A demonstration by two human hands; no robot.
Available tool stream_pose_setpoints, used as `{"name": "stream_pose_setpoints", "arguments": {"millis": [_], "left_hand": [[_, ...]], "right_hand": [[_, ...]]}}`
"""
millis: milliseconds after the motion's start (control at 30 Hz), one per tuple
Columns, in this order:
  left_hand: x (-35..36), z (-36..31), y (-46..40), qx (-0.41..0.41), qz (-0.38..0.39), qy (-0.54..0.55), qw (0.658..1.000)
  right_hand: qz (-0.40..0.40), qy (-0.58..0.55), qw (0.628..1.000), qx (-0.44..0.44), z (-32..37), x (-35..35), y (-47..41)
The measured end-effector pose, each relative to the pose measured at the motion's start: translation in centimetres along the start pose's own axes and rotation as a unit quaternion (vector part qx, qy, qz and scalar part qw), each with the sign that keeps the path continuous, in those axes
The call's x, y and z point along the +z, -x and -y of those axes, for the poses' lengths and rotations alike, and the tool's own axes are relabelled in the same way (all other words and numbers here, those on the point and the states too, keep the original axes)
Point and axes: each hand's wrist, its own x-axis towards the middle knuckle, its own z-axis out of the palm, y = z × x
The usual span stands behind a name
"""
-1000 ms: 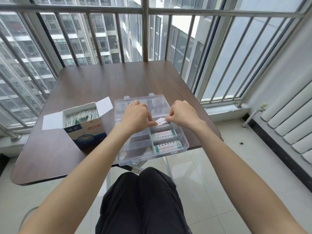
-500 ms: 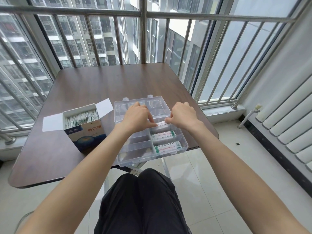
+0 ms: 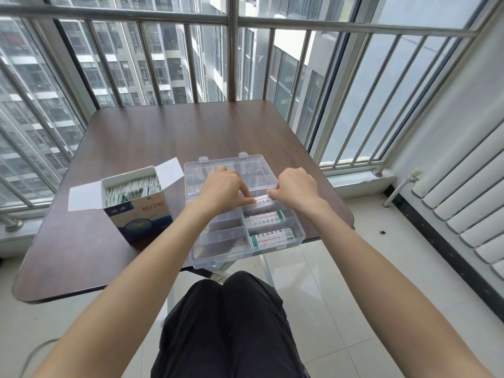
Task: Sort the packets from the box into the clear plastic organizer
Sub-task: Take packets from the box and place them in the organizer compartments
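A clear plastic organizer (image 3: 218,253) lies open at the table's near edge, its lid (image 3: 245,163) folded back. My left hand (image 3: 222,188) and my right hand (image 3: 296,186) each pinch one end of a white packet (image 3: 262,199) held over the far right compartment. Two more stacks of packets fill the right compartments below: middle (image 3: 263,219) and near (image 3: 272,237). The left compartments look bare. To the left stands an open blue and white box (image 3: 140,214) filled with several packets (image 3: 131,188).
The brown table (image 3: 169,132) stands against a metal window railing (image 3: 231,50). A radiator (image 3: 469,208) lines the right wall. My knees in black trousers (image 3: 231,323) sit under the table's near edge, over a tiled floor.
Both hands keep their pinch on the packet and have sunk slightly toward the far right compartment. The camera has shifted a little.
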Motion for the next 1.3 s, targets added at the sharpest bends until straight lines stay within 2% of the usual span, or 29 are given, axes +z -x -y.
{"name": "stream_pose_setpoints", "arguments": {"millis": [167,300,400,500,567,633,700,767,833,900,1000,1100,1300], "left_hand": [[-0.2,-0.2,0.2,0.01,-0.013,-0.003,1.0],[-1.0,-0.6,1.1,0.029,-0.047,0.002,0.998],[-2.4,-0.9,3.5,0.07,-0.118,0.048,0.989],[-4.3,-0.6,6.9,0.12,-0.242,0.096,0.958],[-5.8,0.8,9.0,0.111,-0.313,0.077,0.94],[-7.0,3.6,11.0,0.069,-0.35,0.041,0.933],[-7.7,7.1,12.7,-0.009,-0.315,0.005,0.949],[-8.0,10.2,13.8,-0.098,-0.238,-0.006,0.966],[-8.0,12.1,14.5,-0.167,-0.16,0.031,0.972],[-7.7,13.0,14.9,-0.197,-0.11,0.098,0.969],[-6.8,13.2,15.0,-0.204,-0.122,0.146,0.96],[-6.3,12.9,15.3,-0.208,-0.158,0.156,0.952],[-5.9,13.1,15.4,-0.203,-0.166,0.166,0.951]], "right_hand": [[-0.04,-0.04,0.998,0.003,-0.6,0.3,-0.3],[-0.046,-0.126,0.99,-0.053,-1.1,-0.7,0.0],[-0.075,-0.199,0.968,-0.136,-0.6,-2.0,0.6],[-0.11,-0.265,0.939,-0.191,1.3,-3.1,1.1],[-0.107,-0.314,0.916,-0.227,3.6,-3.5,1.3],[-0.092,-0.32,0.901,-0.277,6.9,-3.6,1.4],[-0.084,-0.289,0.893,-0.333,10.3,-3.6,1.3],[-0.079,-0.24,0.893,-0.374,13.5,-3.9,1.0],[-0.044,-0.17,0.908,-0.381,16.3,-4.1,0.6],[-0.007,-0.077,0.926,-0.369,18.9,-3.9,0.3],[0.014,0.035,0.937,-0.348,21.5,-3.2,0.1],[0.036,0.042,0.932,-0.358,22.5,-2.3,0.1],[0.03,0.031,0.932,-0.36,22.5,-1.8,0.4]]}}
